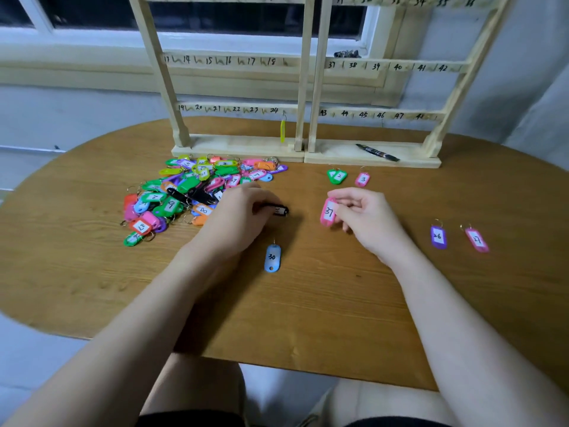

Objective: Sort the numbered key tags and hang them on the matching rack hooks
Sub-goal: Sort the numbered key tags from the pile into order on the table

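A heap of coloured key tags (191, 192) lies left of centre on the round wooden table (92, 272). My left hand (237, 214) pinches a black tag (278, 210) at the heap's right edge. My right hand (365, 215) holds a pink tag marked 37 (328, 212) just above the table. Two wooden racks with numbered hooks stand at the back, the left rack (234, 109) and the right rack (381, 114). A yellow tag (282, 131) hangs near hook 24.
Sorted tags lie apart on the table: a blue 30 (272, 258), green tags (336, 176), a pink 3 (362, 179), a purple 26 (438, 237) and a pink 27 (476, 240). A black marker (377, 152) rests on the right rack's base. A window is behind.
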Tool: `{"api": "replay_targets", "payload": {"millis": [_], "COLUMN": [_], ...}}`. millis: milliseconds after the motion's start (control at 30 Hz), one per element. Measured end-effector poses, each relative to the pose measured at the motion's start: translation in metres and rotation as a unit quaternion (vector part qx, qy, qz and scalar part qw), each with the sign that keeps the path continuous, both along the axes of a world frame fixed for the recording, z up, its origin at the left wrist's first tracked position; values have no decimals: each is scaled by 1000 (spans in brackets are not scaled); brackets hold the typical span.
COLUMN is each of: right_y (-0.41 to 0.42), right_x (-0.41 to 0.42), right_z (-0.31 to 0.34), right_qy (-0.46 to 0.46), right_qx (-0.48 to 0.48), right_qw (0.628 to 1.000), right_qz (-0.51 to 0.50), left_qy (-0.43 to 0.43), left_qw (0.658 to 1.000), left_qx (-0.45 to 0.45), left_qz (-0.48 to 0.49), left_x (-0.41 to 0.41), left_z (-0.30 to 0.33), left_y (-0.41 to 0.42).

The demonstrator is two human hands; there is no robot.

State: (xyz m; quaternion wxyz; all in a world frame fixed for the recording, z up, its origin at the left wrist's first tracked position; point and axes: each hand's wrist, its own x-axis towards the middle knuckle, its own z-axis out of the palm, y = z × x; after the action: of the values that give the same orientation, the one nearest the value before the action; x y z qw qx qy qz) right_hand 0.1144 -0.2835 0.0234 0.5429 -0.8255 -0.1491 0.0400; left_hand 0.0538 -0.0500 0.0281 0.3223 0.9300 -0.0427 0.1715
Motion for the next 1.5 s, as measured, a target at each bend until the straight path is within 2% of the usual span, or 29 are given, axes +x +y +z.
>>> {"api": "replay_targets", "payload": {"millis": [100, 200, 333, 433, 500, 600, 800, 900, 1067, 1200, 1300, 1400, 1500], "right_y": [-13, -37, -68, -90, -107, -136, -198, -210, -210, -211, -211, -198, -163], "right_x": [-2, -8, -30, -44, -53, -66, -68, -64, -53, -46, -45, -45, -48], "right_z": [8, 25, 33, 28, 28, 29, 15, 11, 13, 16, 15, 15, 21], "right_qy": [-23, -49, -38, -31, -31, -29, 4, 6, -4, -2, -4, -41, -85], "right_qx": [-17, -17, -1, -32, -40, -55, -114, -150, -204, -262, -278, -263, -224], "right_qw": [1000, 998, 998, 997, 996, 994, 983, 977, 968, 955, 949, 948, 958], "right_qz": [-10, -23, -44, -56, -70, -91, -144, -151, -146, -136, -146, -175, -159], "left_qy": [20, 63, 104, 102, 79, 51, 66, 33, 28, 103, 129, 149, 173], "left_qw": [992, 986, 990, 988, 983, 973, 959, 964, 962, 954, 955, 968, 976], "left_qx": [-125, -155, -57, 11, 100, 183, 259, 244, 234, 187, 135, 60, 4], "left_qz": [6, 18, 78, 115, 129, 131, 97, 98, 138, 211, 232, 194, 130], "left_x": [-18, -33, -40, -42, -43, -41, -42, -44, -50, -62, -72, -82, -90], "left_z": [16, 23, 17, 13, 9, 1, -9, -6, 7, 12, 8, 9, 9], "left_y": [-21, -43, -67, -78, -84, -88, -96, -97, -76, -26, 22, 54, 70]}}
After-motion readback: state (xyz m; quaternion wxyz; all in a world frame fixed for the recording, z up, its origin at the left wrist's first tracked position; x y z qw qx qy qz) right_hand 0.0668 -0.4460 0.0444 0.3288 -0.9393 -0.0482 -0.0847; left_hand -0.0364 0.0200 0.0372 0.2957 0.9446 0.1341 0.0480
